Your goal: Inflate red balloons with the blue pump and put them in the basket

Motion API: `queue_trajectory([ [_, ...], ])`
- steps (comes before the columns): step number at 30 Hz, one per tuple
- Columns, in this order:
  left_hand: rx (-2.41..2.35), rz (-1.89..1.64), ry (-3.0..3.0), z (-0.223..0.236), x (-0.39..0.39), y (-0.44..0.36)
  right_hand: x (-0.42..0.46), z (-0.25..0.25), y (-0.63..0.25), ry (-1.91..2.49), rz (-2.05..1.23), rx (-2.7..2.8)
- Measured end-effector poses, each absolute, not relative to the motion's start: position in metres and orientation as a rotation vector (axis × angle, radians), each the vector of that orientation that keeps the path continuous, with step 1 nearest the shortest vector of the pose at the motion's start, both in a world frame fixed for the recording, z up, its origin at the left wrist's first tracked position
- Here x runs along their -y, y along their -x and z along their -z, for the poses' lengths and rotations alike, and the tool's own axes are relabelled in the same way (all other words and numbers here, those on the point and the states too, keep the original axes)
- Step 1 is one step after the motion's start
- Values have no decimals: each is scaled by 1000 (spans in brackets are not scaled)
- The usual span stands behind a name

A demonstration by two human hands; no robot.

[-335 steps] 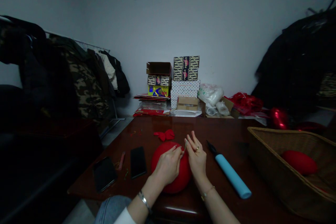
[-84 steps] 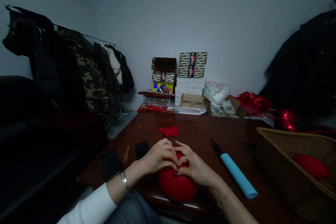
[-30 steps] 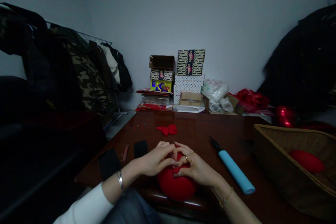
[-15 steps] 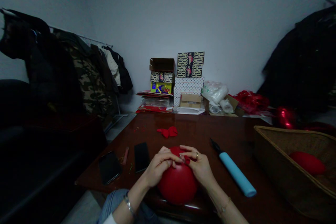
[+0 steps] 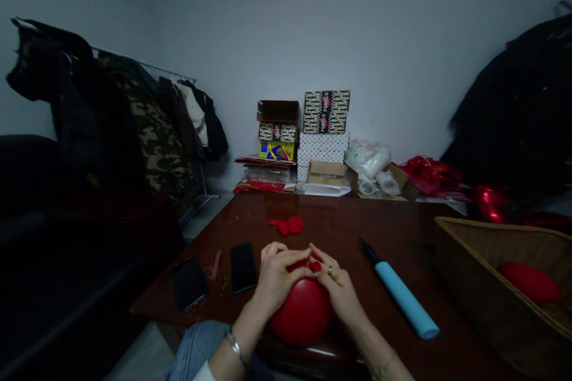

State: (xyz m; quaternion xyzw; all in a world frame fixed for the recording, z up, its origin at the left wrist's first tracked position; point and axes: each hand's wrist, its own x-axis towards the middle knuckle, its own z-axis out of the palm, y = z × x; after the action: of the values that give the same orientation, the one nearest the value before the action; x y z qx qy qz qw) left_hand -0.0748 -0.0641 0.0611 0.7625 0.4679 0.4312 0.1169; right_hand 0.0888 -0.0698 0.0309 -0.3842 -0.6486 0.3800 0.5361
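A round, inflated red balloon (image 5: 302, 314) rests at the table's near edge, its neck pointing up. My left hand (image 5: 279, 274) is closed, thumb and index finger pinching at the neck. From the other side my right hand (image 5: 333, 280) also pinches the neck, with the rolled red lip showing between the fingertips of both hands. Whether something thin is held there too is hidden. Beyond the hands lie uninflated red balloons (image 5: 288, 225). A light blue hand pump (image 5: 406, 299) with a black nozzle lies to the right.
Two dark phones (image 5: 243, 268) (image 5: 188, 283) lie to the left, near a small reddish stick (image 5: 217, 264). A wicker basket (image 5: 469, 274) holding a red balloon (image 5: 529, 282) stands at the right. Stacked boxes (image 5: 324, 149) and plastic bags (image 5: 367, 158) line the back.
My left hand has shifted toward the neck and turned, its thumb and finger now pinching there. My right fingers have drawn in closer to it. The view has moved slightly.
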Motion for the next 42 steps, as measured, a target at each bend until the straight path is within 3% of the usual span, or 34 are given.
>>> queue_trajectory([
  [9, -1338, -1260, -2619, -56, 69, 64, 67, -28, -106, 960, -1005, 1488],
  [13, -1328, -1101, -2660, -63, 78, 62, 63, -33, -115, 1003, -897, 1411],
  [18, -1268, -946, -2630, -69, 81, 63, 63, -44, -115, 853, -1019, 1515],
  [25, -1292, -1224, -2291, -61, 77, 65, 70, -38, -98, 861, -1010, 1567],
  [32, -1075, -1151, -2336, -70, 78, 71, 68, -35, -91, 937, -899, 1550],
  [42, -1045, -1353, -1832, -63, 72, 68, 69, -34, -85, 959, -834, 1450],
])
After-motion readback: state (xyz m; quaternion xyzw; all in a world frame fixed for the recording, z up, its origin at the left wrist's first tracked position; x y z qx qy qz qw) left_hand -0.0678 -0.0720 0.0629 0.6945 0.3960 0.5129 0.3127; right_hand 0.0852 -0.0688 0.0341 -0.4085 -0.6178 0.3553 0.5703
